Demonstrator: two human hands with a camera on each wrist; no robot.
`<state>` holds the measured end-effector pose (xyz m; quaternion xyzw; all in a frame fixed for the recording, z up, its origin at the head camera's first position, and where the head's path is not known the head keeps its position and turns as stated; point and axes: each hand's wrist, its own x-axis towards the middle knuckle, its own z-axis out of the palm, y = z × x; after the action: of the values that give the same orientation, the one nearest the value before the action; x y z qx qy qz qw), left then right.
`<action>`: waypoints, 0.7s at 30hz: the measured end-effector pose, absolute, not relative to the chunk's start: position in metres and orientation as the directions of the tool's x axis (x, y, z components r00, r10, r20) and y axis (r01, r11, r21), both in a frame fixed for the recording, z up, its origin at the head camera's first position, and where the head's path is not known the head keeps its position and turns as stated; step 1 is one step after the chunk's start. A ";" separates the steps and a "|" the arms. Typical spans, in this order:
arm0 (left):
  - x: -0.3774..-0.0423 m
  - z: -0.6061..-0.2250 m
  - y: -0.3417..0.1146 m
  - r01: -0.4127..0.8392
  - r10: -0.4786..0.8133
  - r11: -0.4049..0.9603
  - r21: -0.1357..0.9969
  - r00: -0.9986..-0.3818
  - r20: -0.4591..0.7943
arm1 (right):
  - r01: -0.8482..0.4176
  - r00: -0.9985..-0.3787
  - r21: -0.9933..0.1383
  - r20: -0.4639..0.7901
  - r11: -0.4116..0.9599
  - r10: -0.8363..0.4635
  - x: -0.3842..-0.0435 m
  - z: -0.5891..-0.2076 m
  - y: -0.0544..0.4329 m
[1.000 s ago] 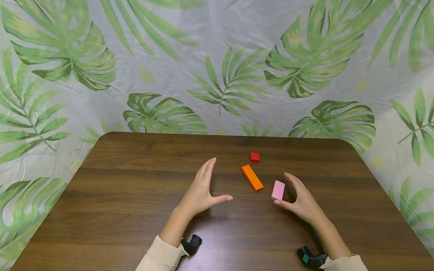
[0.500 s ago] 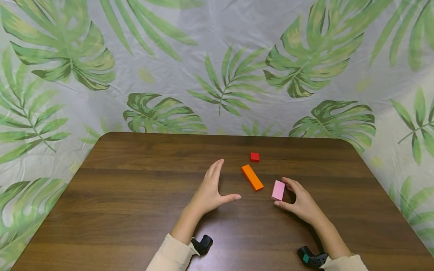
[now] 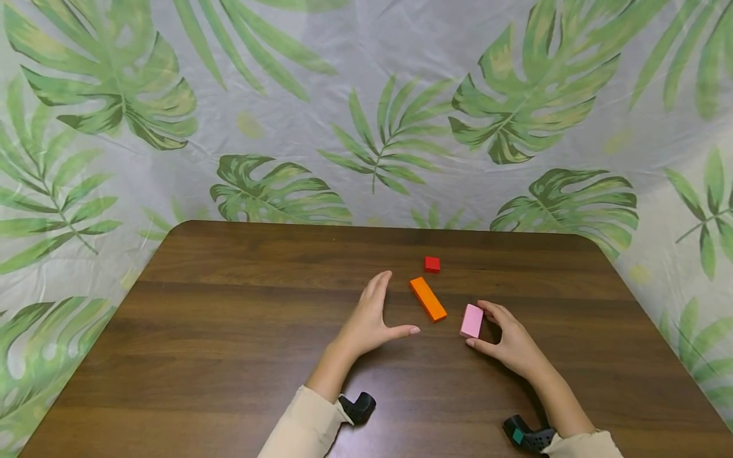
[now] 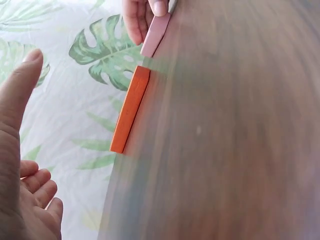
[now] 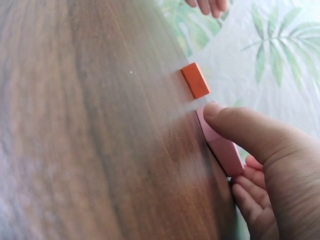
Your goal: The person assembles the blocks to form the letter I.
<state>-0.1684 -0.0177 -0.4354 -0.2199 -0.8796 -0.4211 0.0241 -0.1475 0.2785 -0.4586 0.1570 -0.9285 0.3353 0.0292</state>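
A pink block (image 3: 471,321) lies on the table right of centre. My right hand (image 3: 512,340) grips it with the thumb at its near end and the fingertips at its far right corner; the right wrist view shows the thumb (image 5: 245,127) against the block too. To the left of it lies a long orange block (image 3: 428,299), set at a slant. My left hand (image 3: 366,321) is held left of the orange block, thumb and fingers spread wide, touching nothing. Behind the orange block sits a small red block (image 3: 432,264).
The brown wooden table (image 3: 229,356) has rounded far corners. A leaf-print cloth (image 3: 389,114) hangs behind it and at both sides. Each wrist carries a black camera mount, such as the left one (image 3: 359,408).
My left hand has moved right, closer to the orange block. The fingers of my right hand have drawn in on the pink block. The blocks stay where they were.
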 end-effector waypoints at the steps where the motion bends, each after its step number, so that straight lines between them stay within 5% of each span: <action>1: -0.169 -0.437 -0.016 0.402 0.367 0.550 0.732 -0.904 0.220 | -0.314 -0.948 -0.612 0.162 0.725 -0.274 -0.148 -0.458 0.279; 21: -0.186 -0.456 0.002 0.350 0.362 0.569 0.744 -0.919 0.155 | -0.319 -0.947 -0.598 0.169 0.735 -0.274 -0.147 -0.459 0.278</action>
<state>-0.1857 0.0021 -0.4560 -0.2010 -0.8856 -0.4186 -0.0073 -0.1471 0.2780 -0.4585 0.1593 -0.9307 0.3273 0.0349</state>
